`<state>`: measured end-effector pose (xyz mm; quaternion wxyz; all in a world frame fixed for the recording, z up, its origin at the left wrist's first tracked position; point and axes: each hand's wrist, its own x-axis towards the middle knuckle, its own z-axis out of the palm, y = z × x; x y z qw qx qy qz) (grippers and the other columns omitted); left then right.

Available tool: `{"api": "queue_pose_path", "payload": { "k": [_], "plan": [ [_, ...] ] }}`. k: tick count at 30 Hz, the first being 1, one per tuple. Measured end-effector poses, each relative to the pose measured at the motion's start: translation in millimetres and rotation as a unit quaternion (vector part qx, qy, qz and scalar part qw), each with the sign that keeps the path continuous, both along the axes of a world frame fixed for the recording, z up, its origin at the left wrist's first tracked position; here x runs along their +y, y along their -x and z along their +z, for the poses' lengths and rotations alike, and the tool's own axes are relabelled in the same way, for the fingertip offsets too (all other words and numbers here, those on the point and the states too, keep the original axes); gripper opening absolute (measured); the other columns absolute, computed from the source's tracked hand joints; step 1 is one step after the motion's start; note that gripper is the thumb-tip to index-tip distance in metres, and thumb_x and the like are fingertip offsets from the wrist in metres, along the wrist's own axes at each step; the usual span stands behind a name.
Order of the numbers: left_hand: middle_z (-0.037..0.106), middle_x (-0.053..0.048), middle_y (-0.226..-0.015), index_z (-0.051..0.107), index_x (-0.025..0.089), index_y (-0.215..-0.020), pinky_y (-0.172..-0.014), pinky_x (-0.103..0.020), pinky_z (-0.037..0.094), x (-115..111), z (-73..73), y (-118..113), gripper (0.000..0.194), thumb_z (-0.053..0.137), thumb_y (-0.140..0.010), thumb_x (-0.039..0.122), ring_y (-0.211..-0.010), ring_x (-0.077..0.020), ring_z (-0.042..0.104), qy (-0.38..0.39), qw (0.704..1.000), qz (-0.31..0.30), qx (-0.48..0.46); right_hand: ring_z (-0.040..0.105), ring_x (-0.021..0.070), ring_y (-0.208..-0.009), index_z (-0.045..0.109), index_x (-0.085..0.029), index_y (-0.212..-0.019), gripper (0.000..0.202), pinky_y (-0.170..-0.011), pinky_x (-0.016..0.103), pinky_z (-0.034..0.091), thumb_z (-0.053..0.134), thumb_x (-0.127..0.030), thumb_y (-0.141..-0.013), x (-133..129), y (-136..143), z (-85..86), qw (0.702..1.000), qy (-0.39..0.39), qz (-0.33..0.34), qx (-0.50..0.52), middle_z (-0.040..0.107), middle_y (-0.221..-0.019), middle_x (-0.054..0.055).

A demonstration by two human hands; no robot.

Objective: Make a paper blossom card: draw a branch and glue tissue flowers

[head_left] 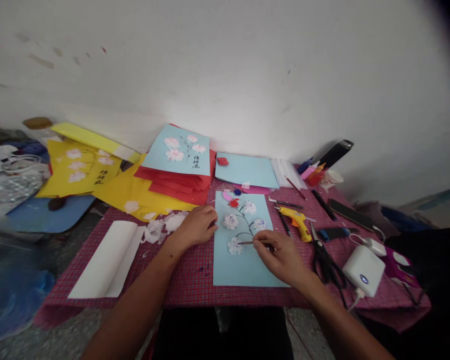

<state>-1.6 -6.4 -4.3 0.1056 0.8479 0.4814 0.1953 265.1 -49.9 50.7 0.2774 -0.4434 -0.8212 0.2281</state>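
Observation:
A light blue sheet lies upright before me, bearing white crumpled-paper flowers with dark specks and a thin dark painted stem. My right hand is closed in a pinch on a slim paintbrush. The brush tip is at the lowest flower; contact cannot be made out. Beside the sheet's left edge rests my left hand, its fingers curled and their inner side hidden. Torn white paper scraps are near that wrist. Red and dark blue paint spots sit by the sheet's top.
To the right are a yellow glue gun, black scissors, a white power bank and a paper cup. Behind stands a stack topped by a finished-looking blue flower card. Folded white paper and yellow sheets lie left.

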Motion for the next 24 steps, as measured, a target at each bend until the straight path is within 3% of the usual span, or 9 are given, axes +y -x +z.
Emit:
{"api": "queue_pose_path", "payload": {
  "k": [24],
  "plan": [
    [0.059, -0.006, -0.095, 0.056, 0.02, -0.085, -0.081, -0.036, 0.044, 0.1, -0.1, 0.1, 0.005, 0.056, -0.086, 0.025, -0.091, -0.0223, 0.056, 0.001, 1.0, 0.0, 0.0, 0.065, 0.016, -0.067, 0.065, -0.02, -0.084, 0.013, -0.064, 0.026, 0.049, 0.054, -0.02, -0.09, -0.2, 0.4, 1.4, 1.0, -0.007, 0.001, -0.001, 0.069, -0.075, 0.002]
  ]
}}
